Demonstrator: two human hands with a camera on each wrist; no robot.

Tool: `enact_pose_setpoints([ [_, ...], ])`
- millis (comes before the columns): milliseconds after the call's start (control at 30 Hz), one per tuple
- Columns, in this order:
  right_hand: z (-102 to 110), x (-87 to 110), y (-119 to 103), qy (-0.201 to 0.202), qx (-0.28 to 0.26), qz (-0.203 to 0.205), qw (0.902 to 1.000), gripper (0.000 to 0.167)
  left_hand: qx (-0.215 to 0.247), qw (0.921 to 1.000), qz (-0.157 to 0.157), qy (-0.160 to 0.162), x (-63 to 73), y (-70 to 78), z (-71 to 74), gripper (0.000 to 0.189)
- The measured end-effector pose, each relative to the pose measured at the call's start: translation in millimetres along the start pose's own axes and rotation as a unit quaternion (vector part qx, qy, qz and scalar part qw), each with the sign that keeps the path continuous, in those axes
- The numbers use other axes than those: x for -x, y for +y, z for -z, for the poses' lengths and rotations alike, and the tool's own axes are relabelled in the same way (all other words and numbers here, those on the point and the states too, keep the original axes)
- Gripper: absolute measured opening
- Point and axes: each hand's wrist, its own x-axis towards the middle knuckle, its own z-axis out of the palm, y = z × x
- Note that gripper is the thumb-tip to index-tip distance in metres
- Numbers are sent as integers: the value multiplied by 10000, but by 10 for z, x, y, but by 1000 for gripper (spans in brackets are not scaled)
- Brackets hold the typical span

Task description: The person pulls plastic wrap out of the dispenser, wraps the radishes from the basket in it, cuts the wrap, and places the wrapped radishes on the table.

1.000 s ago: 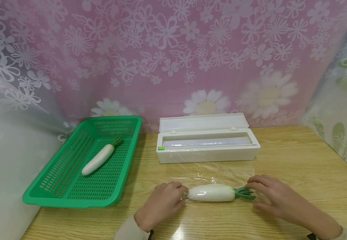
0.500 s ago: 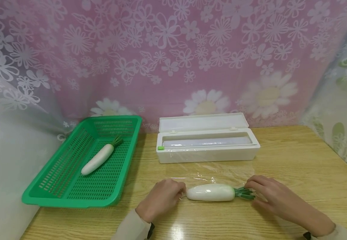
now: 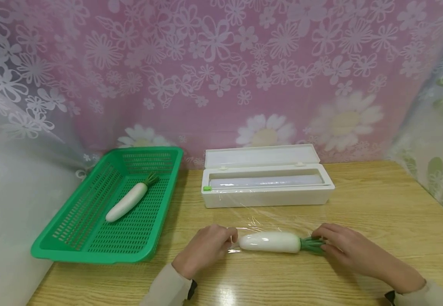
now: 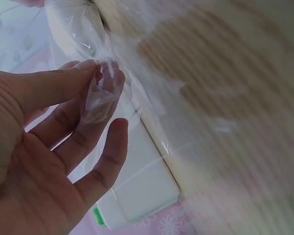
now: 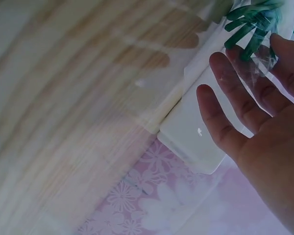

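A white radish [image 3: 270,242] with green stalks lies crosswise before me, wrapped in clear cling film [image 4: 99,100]. At its pointed end, my left hand [image 3: 205,247] pinches the film, gathered into a tail between thumb and forefinger. My right hand [image 3: 353,256] is at the other end, thumb and forefinger pinching film around the leaf stalks [image 5: 257,29]. Its remaining fingers are spread in the right wrist view. More film stretches over the table from the radish toward the white dispenser box [image 3: 269,198].
The dispenser's lid [image 3: 263,155] stands raised behind a film roll [image 3: 267,182], and a green slider [image 3: 207,188] sits at its left end. On the left, a green basket [image 3: 91,256] holds another white radish [image 3: 127,203]. A flowered curtain [image 3: 221,76] hangs behind the wooden table [image 3: 390,204].
My left fingers have gone from lying over the radish's tip to pinching the gathered film beside it. The radish has shifted slightly away from me; my right hand stays at the stalks.
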Motion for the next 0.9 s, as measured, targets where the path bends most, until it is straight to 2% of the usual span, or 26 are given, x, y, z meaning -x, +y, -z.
enact_pose_setpoints([
  [200, 1, -31, 38, -125, -95, -90, 9998, 35, -113, 9999, -43, -91, -28, -11, 16, 15],
  [400, 25, -60, -1, -245, -176, -277, 9992, 21, -489, 9985, -163, -194, -20, -2, 21, 9],
  [533, 27, -59, -33, -198, 257, -263, 9991, 37, -792, 9966, -154, -169, -7, 40, 8, 18],
  [667, 11, -64, -30, 9, 746, 58, 9972, 52, -1144, 9932, -191, -91, -15, 83, -15, 18],
  [767, -5, -68, -19, 145, 874, 245, 9958, 58, -1282, 9915, -235, 32, -39, 94, -36, 14],
  [900, -10, -70, -4, 243, 782, 339, 9961, 59, -1162, 9925, -341, 169, -79, 69, -73, 5],
])
